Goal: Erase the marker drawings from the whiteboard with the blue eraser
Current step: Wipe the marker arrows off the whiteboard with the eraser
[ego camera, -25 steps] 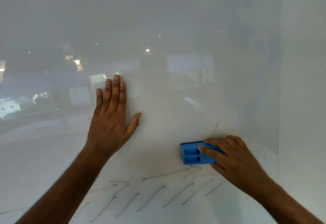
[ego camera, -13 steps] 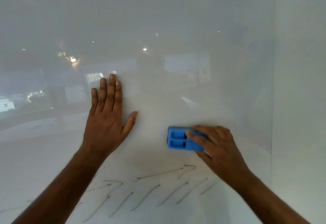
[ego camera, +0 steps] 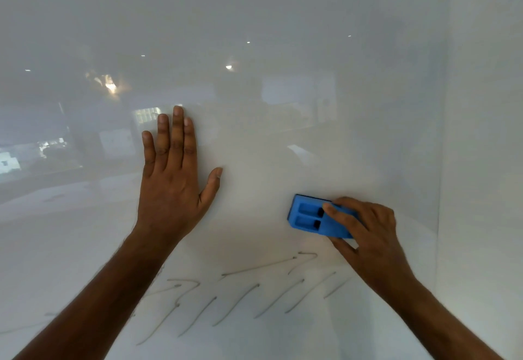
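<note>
Faint reflections, perhaps room lights, glaze the whiteboard [ego camera: 283, 19], where the left hand [ego camera: 172, 189] presses flat with fingers straight, and the right hand [ego camera: 368, 235] grips the blue eraser [ego camera: 311, 219] above grey marker strokes [ego camera: 240, 297].

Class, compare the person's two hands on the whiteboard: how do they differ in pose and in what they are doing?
The left hand lies flat with straight fingers, holding nothing; the right hand curls round the blue eraser. The left hand sits higher on the whiteboard, farther from the marker lines; the right hand is just above them. Both touch the board.
</note>
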